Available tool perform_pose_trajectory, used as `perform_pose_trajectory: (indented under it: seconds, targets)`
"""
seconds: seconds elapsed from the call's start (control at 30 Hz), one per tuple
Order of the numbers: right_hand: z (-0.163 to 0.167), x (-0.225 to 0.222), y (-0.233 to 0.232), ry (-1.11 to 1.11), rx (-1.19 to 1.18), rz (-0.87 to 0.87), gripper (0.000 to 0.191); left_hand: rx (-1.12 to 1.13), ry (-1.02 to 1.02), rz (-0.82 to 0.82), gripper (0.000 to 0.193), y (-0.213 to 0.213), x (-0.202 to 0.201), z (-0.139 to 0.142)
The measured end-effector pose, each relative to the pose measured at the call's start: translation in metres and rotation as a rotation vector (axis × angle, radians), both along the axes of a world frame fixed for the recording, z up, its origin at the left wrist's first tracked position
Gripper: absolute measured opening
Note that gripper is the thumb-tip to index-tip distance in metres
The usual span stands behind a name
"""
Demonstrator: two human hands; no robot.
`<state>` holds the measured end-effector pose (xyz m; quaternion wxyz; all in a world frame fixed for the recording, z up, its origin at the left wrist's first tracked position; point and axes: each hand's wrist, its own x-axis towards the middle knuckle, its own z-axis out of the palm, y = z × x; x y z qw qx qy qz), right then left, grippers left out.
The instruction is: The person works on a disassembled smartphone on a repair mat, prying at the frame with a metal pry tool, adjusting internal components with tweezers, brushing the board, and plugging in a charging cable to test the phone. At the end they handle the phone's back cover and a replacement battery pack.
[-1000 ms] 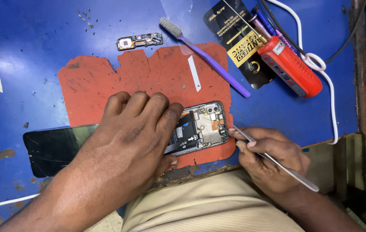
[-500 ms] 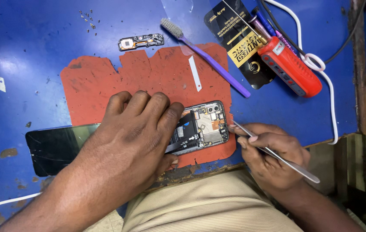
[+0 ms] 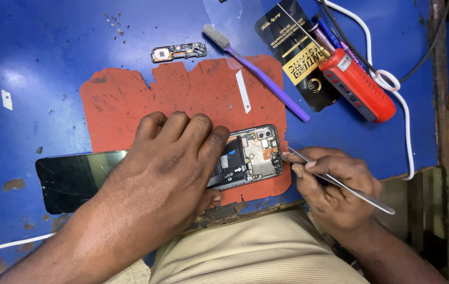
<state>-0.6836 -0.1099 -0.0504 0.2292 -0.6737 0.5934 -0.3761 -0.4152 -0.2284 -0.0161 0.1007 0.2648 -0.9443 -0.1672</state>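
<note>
Head cam: L hand (image 3: 169, 168) presses opened phone (image 3: 251, 155); R hand (image 3: 335, 184) w/ tweezers (image 3: 340, 181) beside.

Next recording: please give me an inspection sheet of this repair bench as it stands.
Surface: blue table, scuffed, with a red mat on it.
Job's things: opened phone on the mat; metal tweezers.
Clutter: purple toothbrush, red tool, black packet, small screws, loose phone part, dark glass panel.
Hands: left hand presses on the phone; right hand holds the tweezers at its edge.
Cables: white cable, black cable.
Surroundings: wooden table edge.
</note>
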Motion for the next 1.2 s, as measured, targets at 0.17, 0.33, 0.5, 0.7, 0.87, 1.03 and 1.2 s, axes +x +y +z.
perform_pose_trajectory:
  seconds: [0.17, 0.33, 0.5, 0.7, 0.87, 1.03, 1.2]
  targets:
    - [-0.004, 0.003, 0.0, -0.042, -0.003, -0.009, 0.028, 0.005, 0.005, 0.002, 0.082, 0.001, 0.003, -0.001]
    - [-0.006, 0.002, 0.007, -0.131, 0.03, -0.025, 0.027, 0.01, 0.012, -0.002, 0.081, 0.005, 0.003, -0.001]
    - [-0.008, -0.005, 0.008, -0.397, -0.008, -0.055, 0.023, 0.003, 0.018, -0.004, 0.079, 0.007, 0.003, 0.0]
    - [-0.001, -0.026, 0.003, -0.501, 0.124, -0.159, 0.022, -0.042, 0.043, -0.015, 0.078, 0.002, 0.002, -0.002]
    - [0.003, -0.037, -0.006, -0.252, 0.167, -0.099, 0.016, -0.075, -0.019, -0.032, 0.075, -0.001, 0.0, -0.006]
    - [0.006, -0.034, -0.019, -0.239, 0.085, 0.088, 0.012, -0.058, 0.02, -0.024, 0.071, -0.004, -0.001, -0.008]
    - [0.01, -0.031, -0.032, -0.185, 0.147, 0.151, 0.014, -0.071, 0.0, -0.026, 0.076, -0.008, 0.0, -0.012]
